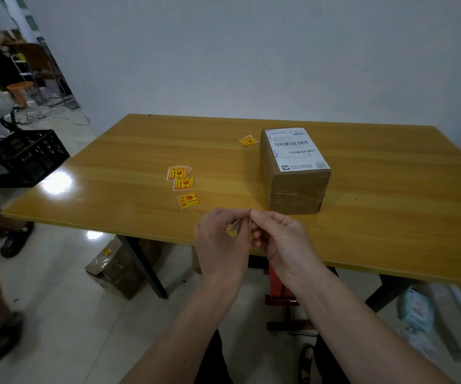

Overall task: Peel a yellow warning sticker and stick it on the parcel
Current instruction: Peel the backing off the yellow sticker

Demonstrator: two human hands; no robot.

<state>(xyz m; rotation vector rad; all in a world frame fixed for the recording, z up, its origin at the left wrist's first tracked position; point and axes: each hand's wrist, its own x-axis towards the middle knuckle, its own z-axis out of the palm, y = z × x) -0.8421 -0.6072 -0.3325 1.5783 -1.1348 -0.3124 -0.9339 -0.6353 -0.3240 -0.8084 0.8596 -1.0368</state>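
- Left hand (219,239) and right hand (280,236), both bare, meet fingertip to fingertip above the near edge of the desk; the fingers of each are curled in and pinched on a small yellow sticker with pale backing (237,225), of which only a sliver shows between them. Whether the backing has begun to separate cannot be told.
- Glossy yellow-brown wooden desk (376,217) on black legs carries everything named below.
- Loose square yellow warning sticker with red print (190,200) lies flat just beyond the left hand.
- Two further yellow-and-red stickers follow up the desk: a single one (183,183), and behind it, overlapping its corner, a small fanned stack (177,172).
- Brown cardboard parcel sealed with clear tape (295,189) stands just beyond the right hand, well to the right of the loose stickers and apart from both hands. No yellow sticker shows on its visible faces.
- White shipping label with barcodes (297,149) covers most of the parcel's top face.
- Single yellow-and-red sticker (248,141) lies flat just left of the parcel's far corner.
- Second taped cardboard box (115,268) rests on the pale tiled floor under the desk's left side, a small yellow sticker (107,251) on its top.
- Black slotted plastic crate (26,157) stands off the desk's left end.
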